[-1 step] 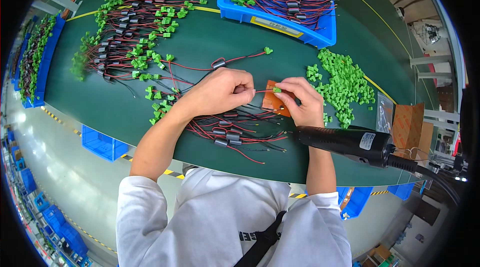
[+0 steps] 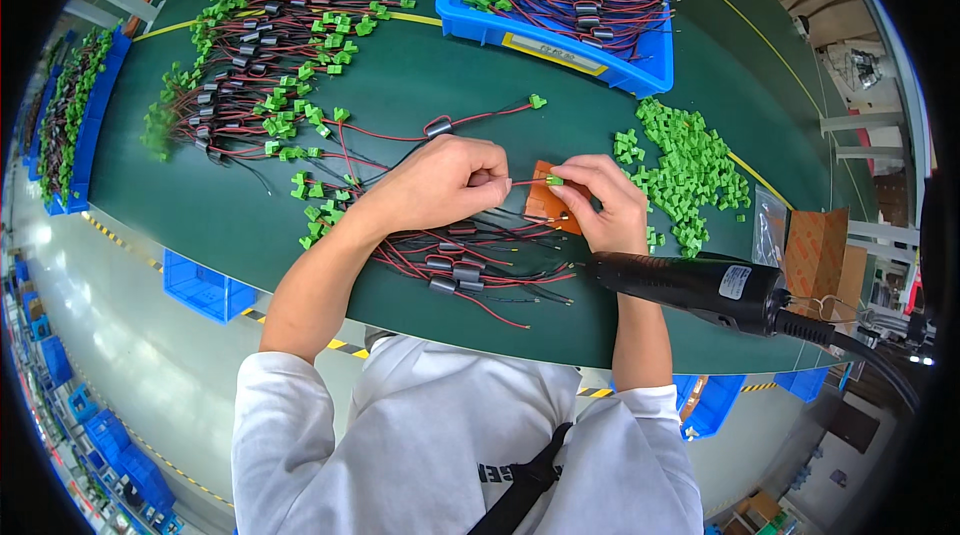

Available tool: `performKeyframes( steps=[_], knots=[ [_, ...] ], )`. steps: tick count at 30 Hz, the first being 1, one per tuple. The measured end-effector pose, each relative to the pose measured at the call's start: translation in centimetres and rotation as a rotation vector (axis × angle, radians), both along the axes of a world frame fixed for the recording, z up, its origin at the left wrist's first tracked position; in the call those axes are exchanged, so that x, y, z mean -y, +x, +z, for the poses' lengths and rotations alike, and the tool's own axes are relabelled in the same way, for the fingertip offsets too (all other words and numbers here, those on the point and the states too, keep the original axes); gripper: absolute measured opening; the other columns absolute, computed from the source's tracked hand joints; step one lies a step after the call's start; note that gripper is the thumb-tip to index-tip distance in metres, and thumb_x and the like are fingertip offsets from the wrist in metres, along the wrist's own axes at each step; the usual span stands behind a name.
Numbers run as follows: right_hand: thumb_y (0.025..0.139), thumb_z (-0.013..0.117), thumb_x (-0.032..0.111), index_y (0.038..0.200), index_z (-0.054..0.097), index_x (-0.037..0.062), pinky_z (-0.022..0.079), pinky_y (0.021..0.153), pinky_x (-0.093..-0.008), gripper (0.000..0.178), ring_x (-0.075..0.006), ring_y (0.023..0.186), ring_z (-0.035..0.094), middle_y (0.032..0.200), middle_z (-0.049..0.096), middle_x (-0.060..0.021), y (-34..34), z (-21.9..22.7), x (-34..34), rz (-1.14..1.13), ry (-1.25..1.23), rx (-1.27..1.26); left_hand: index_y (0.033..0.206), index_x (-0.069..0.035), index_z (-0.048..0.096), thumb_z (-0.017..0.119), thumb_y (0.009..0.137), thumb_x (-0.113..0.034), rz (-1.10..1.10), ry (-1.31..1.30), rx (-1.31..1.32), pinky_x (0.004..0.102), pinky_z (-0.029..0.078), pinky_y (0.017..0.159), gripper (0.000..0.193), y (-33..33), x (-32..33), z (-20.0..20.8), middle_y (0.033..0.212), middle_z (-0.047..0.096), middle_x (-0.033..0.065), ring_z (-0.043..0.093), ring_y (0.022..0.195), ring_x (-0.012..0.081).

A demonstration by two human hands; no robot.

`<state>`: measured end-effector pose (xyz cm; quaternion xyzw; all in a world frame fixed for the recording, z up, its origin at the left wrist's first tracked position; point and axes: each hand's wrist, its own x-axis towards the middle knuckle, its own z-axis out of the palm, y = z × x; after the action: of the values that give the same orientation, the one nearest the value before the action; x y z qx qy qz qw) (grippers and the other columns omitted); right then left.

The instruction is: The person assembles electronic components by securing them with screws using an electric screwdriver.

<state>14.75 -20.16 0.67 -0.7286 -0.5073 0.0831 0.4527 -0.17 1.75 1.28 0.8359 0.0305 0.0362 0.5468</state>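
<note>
My left hand (image 2: 437, 181) is closed on a red wire (image 2: 524, 182) that runs out from its fingertips to the right. At the wire's end is a small green connector (image 2: 554, 181), pinched between the thumb and fingers of my right hand (image 2: 604, 200). Both hands are just above an orange block (image 2: 546, 203) on the table. Below my left hand lies a loose bunch of red and black wire leads (image 2: 455, 271) with black cylindrical cores, their bare ends pointing right. One finished-looking lead (image 2: 438, 127) with a green connector at its tip stretches out above the left hand.
A heap of green connectors (image 2: 690, 170) lies right of my right hand. A black corded tool (image 2: 690, 287) crosses over my right forearm. A blue bin (image 2: 640, 75) of leads stands at the back. Many leads (image 2: 245, 50) are piled at the left. A cardboard box (image 2: 815, 250) stands at right.
</note>
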Motion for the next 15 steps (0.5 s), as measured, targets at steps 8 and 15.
performKeyframes(
  steps=[8, 15],
  knots=[
    [0.088, 0.080, -0.005, 0.111, 0.076, 0.0019, 0.061, 0.079, -0.0350, 0.024, -0.0275, 0.093, 0.074, 0.107, 0.073, -0.0119, -0.45, 0.24, -0.36, -0.010, 0.013, 0.078, 0.090, 0.002, 0.069, 0.070, 0.092, -0.017, 0.051, -0.013, -0.036, 0.0385, 0.052, 0.066, 0.019, -0.09, -0.05, -0.14, 0.073, 0.066, 0.0137, 0.063, 0.066, 0.0261],
    [0.087, 0.080, -0.005, 0.110, 0.076, 0.0022, 0.061, 0.080, -0.0370, 0.024, -0.0294, 0.093, 0.074, 0.106, 0.073, -0.0124, -0.55, 0.00, -0.23, 0.001, 0.001, 0.099, 0.091, 0.002, 0.069, 0.071, 0.094, -0.015, -0.009, 0.003, -0.009, 0.0376, 0.051, 0.066, 0.018, -0.08, 0.04, -0.07, 0.076, 0.066, 0.0112, 0.061, 0.068, 0.0225]
  ],
)
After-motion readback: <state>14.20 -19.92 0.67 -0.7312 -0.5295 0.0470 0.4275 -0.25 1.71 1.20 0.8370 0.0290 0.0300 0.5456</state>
